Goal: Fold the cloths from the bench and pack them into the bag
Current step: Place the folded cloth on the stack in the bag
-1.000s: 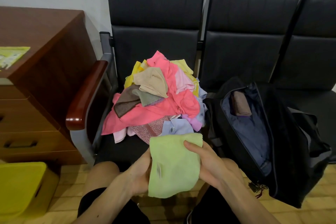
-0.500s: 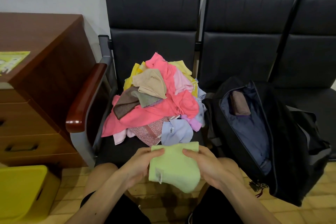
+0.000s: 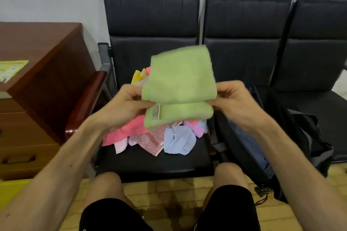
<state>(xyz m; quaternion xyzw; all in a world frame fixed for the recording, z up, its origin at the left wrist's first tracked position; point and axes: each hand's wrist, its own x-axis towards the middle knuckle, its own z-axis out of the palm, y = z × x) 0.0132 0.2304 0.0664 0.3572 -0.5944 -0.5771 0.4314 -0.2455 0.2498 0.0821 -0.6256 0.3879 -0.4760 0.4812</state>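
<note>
Black bench (image 3: 150, 161) — cloth pile (image 3: 146, 139), black bag (image 3: 302, 133)

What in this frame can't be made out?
Head view:
Cloth pile: mostly hidden behind the held-up green cloth, the left hand and the right hand.
Bag interior: largely covered by the right forearm.
Green cloth's label: motion-blurred, unreadable.
Desk: cut off by the left edge.
</note>
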